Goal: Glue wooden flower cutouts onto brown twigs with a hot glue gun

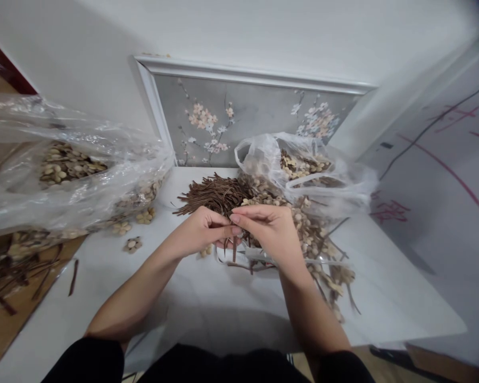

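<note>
Several plastic bags, blossom panel, brown strips

- You wear a black top, plain and dark across the part of your torso in view.
- Your left sleeve is the same black, loose and wide, its hem ending around your elbow.
- Your right sleeve matches it in colour and also stops near the elbow.
- Below the hems, your left forearm and right forearm are uncovered.
- Your left hand and right hand are bare, with slim fingers; their nails are too small to make out clearly.
</note>
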`<state>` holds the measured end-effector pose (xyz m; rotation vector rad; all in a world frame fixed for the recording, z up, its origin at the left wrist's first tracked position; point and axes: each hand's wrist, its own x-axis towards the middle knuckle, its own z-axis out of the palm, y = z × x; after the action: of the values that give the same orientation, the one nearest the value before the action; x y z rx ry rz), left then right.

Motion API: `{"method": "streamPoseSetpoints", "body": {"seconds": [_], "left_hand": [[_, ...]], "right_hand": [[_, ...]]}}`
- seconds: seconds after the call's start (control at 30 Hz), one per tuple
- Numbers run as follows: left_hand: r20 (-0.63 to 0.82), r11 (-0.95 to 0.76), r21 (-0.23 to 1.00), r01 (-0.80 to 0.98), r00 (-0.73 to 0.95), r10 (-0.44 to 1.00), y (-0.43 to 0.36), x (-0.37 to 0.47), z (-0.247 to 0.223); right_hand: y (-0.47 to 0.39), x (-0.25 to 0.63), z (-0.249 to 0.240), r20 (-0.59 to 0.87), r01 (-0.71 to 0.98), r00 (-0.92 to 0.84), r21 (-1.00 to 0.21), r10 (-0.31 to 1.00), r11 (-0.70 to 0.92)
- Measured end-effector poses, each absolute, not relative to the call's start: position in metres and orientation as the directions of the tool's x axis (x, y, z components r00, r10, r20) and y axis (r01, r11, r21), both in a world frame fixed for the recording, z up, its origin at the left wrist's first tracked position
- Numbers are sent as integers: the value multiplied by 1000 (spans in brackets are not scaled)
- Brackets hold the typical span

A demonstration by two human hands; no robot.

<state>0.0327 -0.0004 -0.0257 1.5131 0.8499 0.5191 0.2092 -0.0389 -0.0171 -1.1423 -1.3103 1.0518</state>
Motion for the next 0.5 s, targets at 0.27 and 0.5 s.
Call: {"method": "streamPoseSetpoints", "body": {"seconds": [0.27, 0.5], "left_hand": [[-82, -133, 952, 274, 653, 753, 0, 15, -23], [-317, 20, 888, 460, 579, 751, 8, -52, -66]], "right_hand": [[-42, 202, -15, 173, 46, -24, -984, 985, 174], [-53, 167, -68, -14, 687, -255, -707, 967, 171]]}}
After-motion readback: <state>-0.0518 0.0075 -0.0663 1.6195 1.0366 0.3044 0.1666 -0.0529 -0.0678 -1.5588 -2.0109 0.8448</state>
